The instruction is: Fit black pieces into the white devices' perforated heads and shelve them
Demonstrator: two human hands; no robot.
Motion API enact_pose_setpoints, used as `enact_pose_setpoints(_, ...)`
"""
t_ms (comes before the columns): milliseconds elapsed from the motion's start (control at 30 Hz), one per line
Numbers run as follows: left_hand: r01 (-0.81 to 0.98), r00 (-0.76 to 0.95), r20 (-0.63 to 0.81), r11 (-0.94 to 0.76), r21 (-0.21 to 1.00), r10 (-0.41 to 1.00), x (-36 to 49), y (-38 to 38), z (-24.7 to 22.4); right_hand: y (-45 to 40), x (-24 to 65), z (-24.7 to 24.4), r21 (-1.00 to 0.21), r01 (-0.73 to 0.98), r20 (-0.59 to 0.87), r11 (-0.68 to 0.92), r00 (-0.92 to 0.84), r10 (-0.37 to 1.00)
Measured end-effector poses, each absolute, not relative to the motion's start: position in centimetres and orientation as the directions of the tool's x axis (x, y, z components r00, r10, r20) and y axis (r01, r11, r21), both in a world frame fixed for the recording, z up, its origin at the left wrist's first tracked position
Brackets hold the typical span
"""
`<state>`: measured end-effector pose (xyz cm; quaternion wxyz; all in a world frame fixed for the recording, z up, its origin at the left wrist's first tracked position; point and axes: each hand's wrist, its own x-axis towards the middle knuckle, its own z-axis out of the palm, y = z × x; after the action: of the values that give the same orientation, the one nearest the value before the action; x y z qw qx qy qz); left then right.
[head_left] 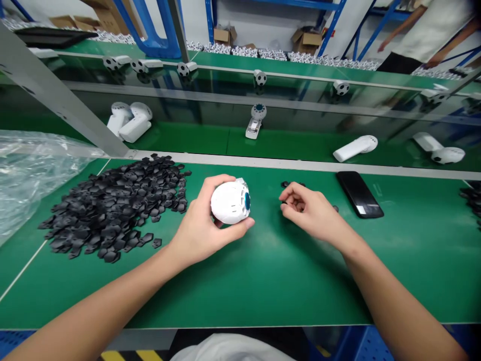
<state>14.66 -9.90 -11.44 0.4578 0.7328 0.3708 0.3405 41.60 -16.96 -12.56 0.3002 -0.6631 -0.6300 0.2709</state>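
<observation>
My left hand is wrapped round a white rounded plastic housing, raised over the green bench, with a blue-ringed opening on its right side. To the right, my right hand is closed in a pinch. A small black pentagon piece shows at its fingertips, mostly hidden by them. Just beyond that hand lie a few loose black pieces. Left of my left hand spreads a large pile of black pentagon pieces.
A black phone lies right of my right hand. Clear plastic sheeting covers the far left. Beyond the metal rail, white units rest on a green belt. A person stands at the back right.
</observation>
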Motion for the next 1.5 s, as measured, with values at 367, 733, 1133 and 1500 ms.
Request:
enact_pose_setpoints(367,-0.014,0.539,-0.004,0.013,1.0,0.843,15.5,-10.1,-11.8,-17.8,40.1,-12.0,-0.815,0.576,-0.014,-0.069,0.1,0.995)
enact_pose_setpoints(733,0.277,0.647,0.072,-0.322,0.905,0.759,15.7,-10.6,-13.2,-19.2,38.3,-10.8,-0.956,0.292,-0.04,-0.027,-0.037,0.999)
enact_pose_setpoints(1133,0.337,0.736,-0.01,-0.353,0.873,0.677,15.7,-11.0,-12.8,-19.3,35.3,-11.1,-0.919,0.395,0.053,0.007,0.106,0.993)
enact_pose_setpoints(1500,0.376,0.705,-0.007,-0.364,0.852,0.709,16.0,-11.0,-13.1,-19.2,34.8,-12.1,-0.848,0.521,0.201,0.092,0.157,0.967)
